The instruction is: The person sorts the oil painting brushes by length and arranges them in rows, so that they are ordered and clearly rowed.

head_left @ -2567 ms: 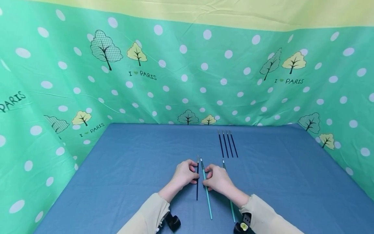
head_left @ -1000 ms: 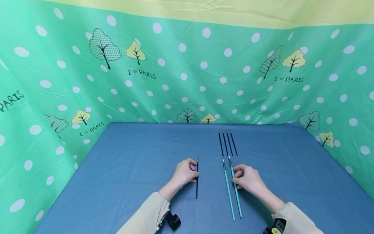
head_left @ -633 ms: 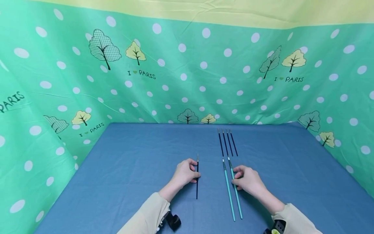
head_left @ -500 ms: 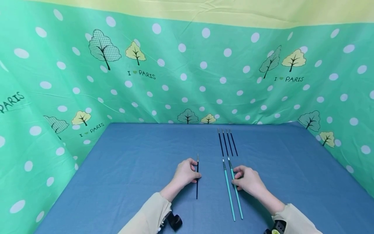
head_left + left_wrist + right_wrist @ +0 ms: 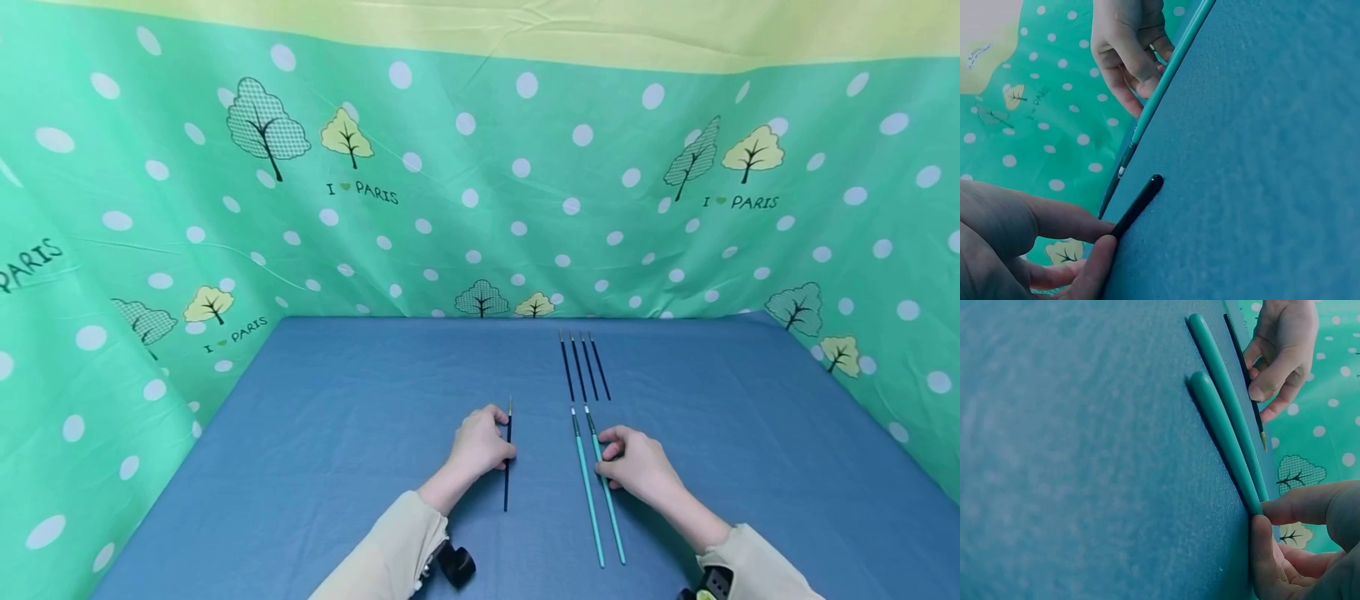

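Between thumb and fingers my left hand pinches a thin black paintbrush, whose pale tip points away from me. The left wrist view shows the rounded end of this black paintbrush close to the cloth. My right hand pinches the right-hand one of two teal paintbrushes. Just left of it lies the other teal paintbrush, nearly parallel, white tip away from me. In the right wrist view, thumb and finger meet on the nearer teal handle.
Several thin black paintbrushes lie in a row further back, beyond the teal ones. A blue cloth covers the table. A green dotted curtain stands behind and along both sides.
My right hand has carried a teal paintbrush from beside the black one to the right of the other teal paintbrush. Lately it has stayed there. My left hand has barely shifted.
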The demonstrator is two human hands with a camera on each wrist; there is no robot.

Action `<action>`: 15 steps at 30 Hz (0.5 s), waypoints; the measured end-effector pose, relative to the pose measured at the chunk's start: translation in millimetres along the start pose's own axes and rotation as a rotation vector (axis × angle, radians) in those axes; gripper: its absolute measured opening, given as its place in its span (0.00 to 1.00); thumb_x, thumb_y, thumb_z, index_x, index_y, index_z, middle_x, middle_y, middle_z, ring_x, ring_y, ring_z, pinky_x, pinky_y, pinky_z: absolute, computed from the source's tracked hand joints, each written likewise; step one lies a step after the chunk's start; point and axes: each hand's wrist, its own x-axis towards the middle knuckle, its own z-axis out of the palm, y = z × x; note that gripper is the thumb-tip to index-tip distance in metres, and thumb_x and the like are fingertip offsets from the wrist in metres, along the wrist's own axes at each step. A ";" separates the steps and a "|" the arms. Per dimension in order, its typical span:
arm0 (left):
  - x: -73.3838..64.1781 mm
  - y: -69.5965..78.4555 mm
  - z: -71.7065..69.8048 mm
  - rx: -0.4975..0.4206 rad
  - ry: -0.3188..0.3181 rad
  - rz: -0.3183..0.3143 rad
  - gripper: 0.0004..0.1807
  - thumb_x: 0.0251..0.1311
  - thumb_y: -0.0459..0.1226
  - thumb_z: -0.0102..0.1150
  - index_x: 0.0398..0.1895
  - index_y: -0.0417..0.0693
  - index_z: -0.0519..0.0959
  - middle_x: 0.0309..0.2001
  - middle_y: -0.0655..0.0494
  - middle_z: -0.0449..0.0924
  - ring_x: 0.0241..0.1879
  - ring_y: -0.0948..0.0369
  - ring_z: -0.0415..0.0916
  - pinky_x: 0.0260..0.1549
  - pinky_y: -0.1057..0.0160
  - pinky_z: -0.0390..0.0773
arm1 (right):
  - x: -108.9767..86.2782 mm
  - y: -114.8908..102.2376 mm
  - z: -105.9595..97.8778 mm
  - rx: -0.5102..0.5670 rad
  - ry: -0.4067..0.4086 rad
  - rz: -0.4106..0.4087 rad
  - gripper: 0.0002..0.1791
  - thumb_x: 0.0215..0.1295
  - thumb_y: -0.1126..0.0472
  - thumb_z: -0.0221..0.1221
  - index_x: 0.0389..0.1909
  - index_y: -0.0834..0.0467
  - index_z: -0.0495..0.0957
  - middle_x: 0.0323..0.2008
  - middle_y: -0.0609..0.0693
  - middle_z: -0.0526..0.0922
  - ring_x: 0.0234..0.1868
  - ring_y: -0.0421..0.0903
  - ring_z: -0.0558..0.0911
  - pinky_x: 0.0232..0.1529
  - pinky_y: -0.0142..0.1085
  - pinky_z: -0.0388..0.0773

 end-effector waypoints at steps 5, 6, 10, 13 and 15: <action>-0.3 6.1 -0.3 0.113 0.010 0.007 0.19 0.44 0.31 0.65 0.42 0.39 0.72 0.38 0.44 0.71 0.11 0.64 0.72 0.22 0.66 0.78 | -0.7 -0.3 -0.1 0.000 0.002 -0.007 0.21 0.49 0.68 0.64 0.46 0.65 0.73 0.26 0.51 0.74 0.17 0.41 0.75 0.18 0.32 0.76; -0.1 6.8 -0.5 0.129 0.009 0.008 0.19 0.44 0.31 0.65 0.41 0.40 0.72 0.39 0.43 0.71 0.11 0.64 0.72 0.25 0.64 0.78 | -0.9 -0.4 -0.2 -0.001 0.002 -0.009 0.21 0.49 0.68 0.64 0.46 0.65 0.73 0.26 0.51 0.74 0.17 0.41 0.75 0.18 0.33 0.76; 1.5 7.7 -1.7 0.160 -0.007 0.000 0.19 0.44 0.33 0.66 0.40 0.40 0.72 0.41 0.42 0.72 0.10 0.63 0.72 0.28 0.63 0.77 | -1.0 -0.7 -0.2 -0.004 0.002 -0.024 0.21 0.49 0.68 0.64 0.47 0.65 0.73 0.26 0.51 0.74 0.17 0.41 0.75 0.18 0.33 0.75; 2.4 7.9 -3.3 0.143 -0.028 -0.014 0.19 0.44 0.33 0.66 0.41 0.40 0.72 0.42 0.41 0.73 0.11 0.62 0.72 0.18 0.66 0.78 | -1.2 -1.0 -0.2 -0.004 0.004 -0.025 0.21 0.49 0.67 0.64 0.47 0.66 0.73 0.26 0.50 0.74 0.17 0.41 0.75 0.17 0.33 0.75; 2.8 8.2 -4.7 0.132 -0.038 -0.022 0.19 0.44 0.33 0.66 0.41 0.39 0.72 0.41 0.41 0.74 0.11 0.62 0.73 0.13 0.66 0.77 | -1.2 -0.9 0.2 -0.002 0.006 -0.021 0.21 0.49 0.68 0.64 0.46 0.65 0.73 0.26 0.50 0.74 0.17 0.41 0.75 0.18 0.33 0.75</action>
